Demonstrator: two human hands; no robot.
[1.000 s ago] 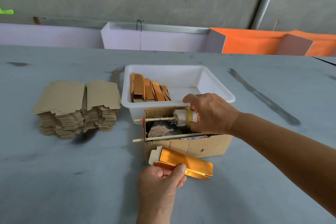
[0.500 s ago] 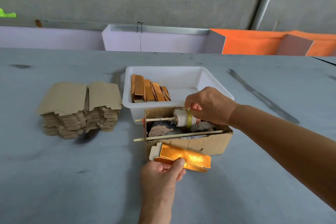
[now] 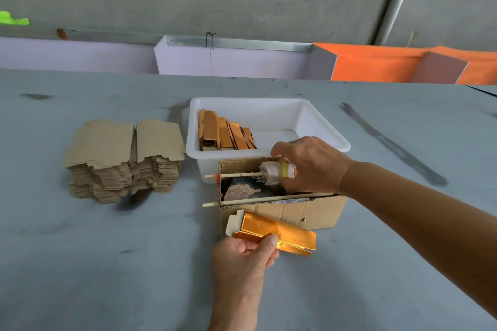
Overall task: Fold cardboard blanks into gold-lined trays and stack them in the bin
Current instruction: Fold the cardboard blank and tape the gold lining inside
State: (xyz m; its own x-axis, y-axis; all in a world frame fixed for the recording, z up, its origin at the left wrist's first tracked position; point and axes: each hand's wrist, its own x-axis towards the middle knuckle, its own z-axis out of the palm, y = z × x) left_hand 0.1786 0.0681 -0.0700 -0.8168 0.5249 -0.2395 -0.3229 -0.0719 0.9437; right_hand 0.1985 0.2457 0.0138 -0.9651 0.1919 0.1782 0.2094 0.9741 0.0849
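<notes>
I'm seeing the left hand (image 3: 242, 258) pinching the half-folded gold-lined blank (image 3: 279, 234) just above the worktop (image 3: 107, 263) to keep it steady, while the right hand (image 3: 309, 164) is gripping what looks like a glue roller (image 3: 274, 172) over the cardboard box (image 3: 295, 209), probably loading adhesive.

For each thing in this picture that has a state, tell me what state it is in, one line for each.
Left hand: pinches the gold-lined cardboard blank.
Gold-lined cardboard blank: partly folded, held in front of the brown cardboard box.
Right hand: grips the white roller on a wooden stick.
White roller on a wooden stick: held over the box.
Brown cardboard box: open on top.
White plastic bin: partly filled with gold trays.
Stack of flat brown blanks: unfolded, on the table.
</notes>
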